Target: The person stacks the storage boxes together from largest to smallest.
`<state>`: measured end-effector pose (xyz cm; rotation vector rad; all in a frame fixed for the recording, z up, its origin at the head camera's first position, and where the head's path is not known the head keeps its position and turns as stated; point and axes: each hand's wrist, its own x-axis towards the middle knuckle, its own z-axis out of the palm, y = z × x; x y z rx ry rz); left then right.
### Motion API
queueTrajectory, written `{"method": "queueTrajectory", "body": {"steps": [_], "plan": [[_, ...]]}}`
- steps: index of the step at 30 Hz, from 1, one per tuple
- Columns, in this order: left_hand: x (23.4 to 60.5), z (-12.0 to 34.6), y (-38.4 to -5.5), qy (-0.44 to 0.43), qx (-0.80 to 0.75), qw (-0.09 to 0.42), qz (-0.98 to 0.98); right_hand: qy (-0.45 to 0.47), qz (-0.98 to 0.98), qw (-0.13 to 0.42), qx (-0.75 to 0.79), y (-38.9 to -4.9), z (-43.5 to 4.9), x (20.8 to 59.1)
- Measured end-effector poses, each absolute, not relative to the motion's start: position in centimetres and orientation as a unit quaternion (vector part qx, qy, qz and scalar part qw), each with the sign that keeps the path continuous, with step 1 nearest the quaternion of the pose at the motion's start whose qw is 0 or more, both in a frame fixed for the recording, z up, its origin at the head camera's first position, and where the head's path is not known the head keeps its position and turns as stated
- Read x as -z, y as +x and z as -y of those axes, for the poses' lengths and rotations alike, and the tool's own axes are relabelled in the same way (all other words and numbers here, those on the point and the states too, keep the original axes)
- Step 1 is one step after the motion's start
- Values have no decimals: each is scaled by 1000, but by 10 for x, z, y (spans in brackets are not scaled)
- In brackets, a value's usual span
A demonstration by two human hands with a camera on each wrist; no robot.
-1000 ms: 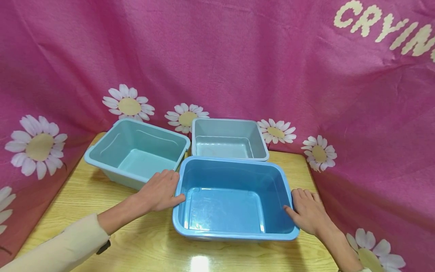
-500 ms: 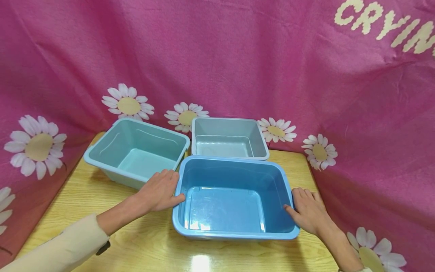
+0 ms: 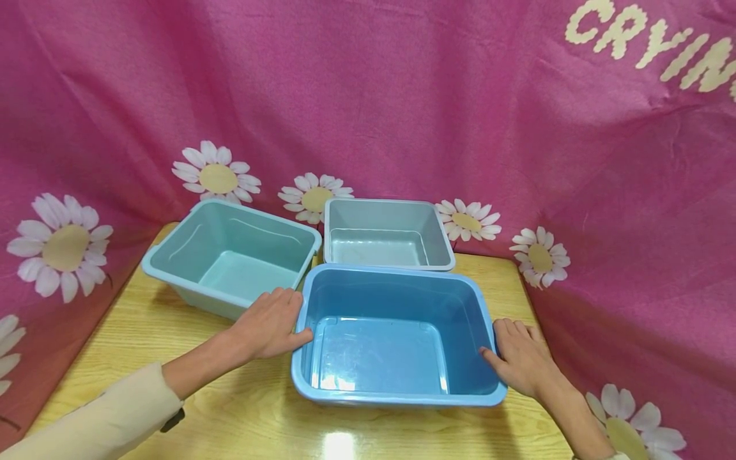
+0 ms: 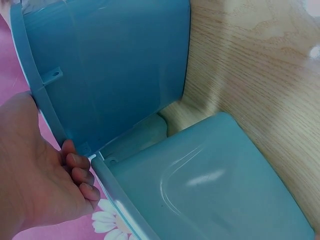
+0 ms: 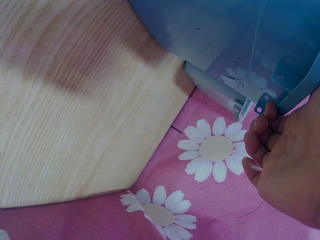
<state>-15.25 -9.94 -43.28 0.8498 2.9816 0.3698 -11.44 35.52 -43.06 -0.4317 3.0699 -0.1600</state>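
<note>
A blue plastic bin (image 3: 379, 354) stands at the front of the table, its inside bare. My left hand (image 3: 270, 324) grips its left rim, thumb over the edge and fingers curled beneath, as the left wrist view shows. On the opposite side my right hand (image 3: 523, 358) holds the right rim the same way, its fingertips (image 5: 271, 111) under the lip. Close to my left knuckles is a teal bin (image 3: 247, 271), turned at an angle. Behind the blue bin sits a grey bin (image 3: 379, 248), its front wall hidden.
The wooden table (image 3: 230, 415) carries all three bins. A pink cloth (image 3: 368, 96) printed with daisies hangs behind the table and along both sides. The table's right edge (image 3: 531, 294) runs close past my right hand.
</note>
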Motion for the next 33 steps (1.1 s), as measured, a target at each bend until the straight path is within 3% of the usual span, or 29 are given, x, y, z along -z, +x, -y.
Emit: {"method": "queueTrajectory", "body": {"steps": [21, 29, 33], "plan": [[426, 99, -157, 279, -107, 41, -953, -154, -987, 25, 50, -117, -360, 420], [407, 106, -175, 289, -104, 95, -947, -158, -987, 8, 43, -141, -370, 400], [401, 107, -184, 280, -130, 75, -948, -170, -984, -7, 57, -154, -371, 392]]}}
